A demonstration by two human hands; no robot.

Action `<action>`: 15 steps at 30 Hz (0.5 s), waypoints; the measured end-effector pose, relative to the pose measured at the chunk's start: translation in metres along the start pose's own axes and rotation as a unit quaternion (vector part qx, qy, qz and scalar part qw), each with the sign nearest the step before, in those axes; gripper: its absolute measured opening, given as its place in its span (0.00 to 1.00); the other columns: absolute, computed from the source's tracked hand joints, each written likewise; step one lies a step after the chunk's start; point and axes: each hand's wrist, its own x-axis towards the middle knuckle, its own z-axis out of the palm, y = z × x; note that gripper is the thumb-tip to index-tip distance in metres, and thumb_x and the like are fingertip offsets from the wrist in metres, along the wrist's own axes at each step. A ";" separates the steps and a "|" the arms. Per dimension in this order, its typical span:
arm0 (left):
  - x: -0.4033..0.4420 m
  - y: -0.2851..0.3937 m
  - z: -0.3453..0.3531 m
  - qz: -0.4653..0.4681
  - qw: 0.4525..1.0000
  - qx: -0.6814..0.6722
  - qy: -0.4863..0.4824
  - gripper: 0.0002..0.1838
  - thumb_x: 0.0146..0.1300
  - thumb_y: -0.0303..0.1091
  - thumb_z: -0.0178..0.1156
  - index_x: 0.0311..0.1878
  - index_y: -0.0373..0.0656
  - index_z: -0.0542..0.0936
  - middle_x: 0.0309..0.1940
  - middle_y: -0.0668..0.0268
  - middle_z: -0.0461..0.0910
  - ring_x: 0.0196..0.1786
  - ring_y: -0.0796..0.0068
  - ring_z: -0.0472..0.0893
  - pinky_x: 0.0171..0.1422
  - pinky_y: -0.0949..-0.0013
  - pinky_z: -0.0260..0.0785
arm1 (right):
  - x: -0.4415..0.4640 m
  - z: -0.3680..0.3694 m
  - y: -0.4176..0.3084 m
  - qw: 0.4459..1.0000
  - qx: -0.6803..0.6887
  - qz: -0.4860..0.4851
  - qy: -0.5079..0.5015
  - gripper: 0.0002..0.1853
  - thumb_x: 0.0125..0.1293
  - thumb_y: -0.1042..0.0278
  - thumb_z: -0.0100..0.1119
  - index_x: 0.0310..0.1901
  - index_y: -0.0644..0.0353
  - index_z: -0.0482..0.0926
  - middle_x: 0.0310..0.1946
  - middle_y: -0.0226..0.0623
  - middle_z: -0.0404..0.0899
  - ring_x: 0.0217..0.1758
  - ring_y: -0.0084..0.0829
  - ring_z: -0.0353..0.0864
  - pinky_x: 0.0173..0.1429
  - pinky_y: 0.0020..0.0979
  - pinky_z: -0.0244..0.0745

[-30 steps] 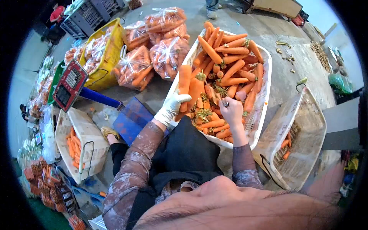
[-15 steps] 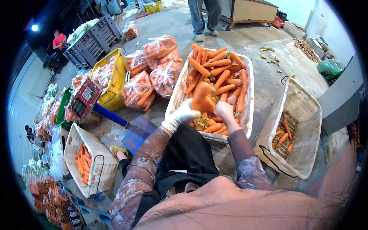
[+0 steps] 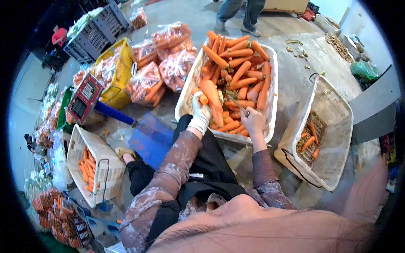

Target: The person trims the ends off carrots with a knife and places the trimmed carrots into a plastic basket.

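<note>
A white crate [image 3: 273,105] full of orange carrots [image 3: 240,71] stands in front of me. My left hand [image 3: 201,113], in a white glove, is closed round carrots [image 3: 213,101] over the crate's near left part. The bare right hand [image 3: 254,122] grips a small knife [image 3: 239,106] whose blade points up and left over the carrots. Green stem ends show among the carrots between the two hands.
A white crate [image 3: 342,147] with a few carrots stands right; another [image 3: 110,162] stands left. Bagged carrots [image 3: 145,84], a yellow crate [image 3: 123,69] and a scale [image 3: 85,98] lie left. A person's legs [image 3: 253,14] show beyond the carrot crate.
The left hand has drawn back slightly from the right hand with its carrots. The knife now shows clearly. The person beyond the crate has shifted to the right.
</note>
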 end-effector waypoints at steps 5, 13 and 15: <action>-0.012 0.014 -0.003 -0.009 1.000 0.026 -0.002 0.34 0.44 0.48 0.58 0.54 0.36 0.70 0.42 0.54 0.76 0.43 0.53 0.77 0.51 0.56 0.72 | -0.014 0.004 -0.023 0.987 0.012 -0.161 0.013 0.15 0.55 0.62 0.61 0.18 0.57 0.68 0.14 0.38 0.72 0.19 0.43 0.74 0.24 0.41 0.67; -0.004 0.023 -0.011 0.043 0.996 -0.008 0.074 0.35 0.41 0.43 0.59 0.55 0.36 0.68 0.44 0.53 0.75 0.47 0.53 0.76 0.56 0.55 0.69 | -0.011 0.036 -0.032 0.804 0.500 0.233 -0.220 0.13 0.64 0.59 0.60 0.31 0.63 0.80 0.13 0.21 0.68 0.14 0.14 0.62 0.18 0.22 0.57; -0.002 0.029 -0.008 0.060 0.995 -0.016 0.080 0.36 0.40 0.42 0.59 0.56 0.36 0.67 0.46 0.52 0.74 0.49 0.53 0.75 0.58 0.54 0.69 | -0.016 0.035 -0.049 0.772 0.549 0.236 -0.219 0.13 0.64 0.60 0.60 0.36 0.64 0.79 0.14 0.21 0.68 0.13 0.13 0.60 0.17 0.20 0.55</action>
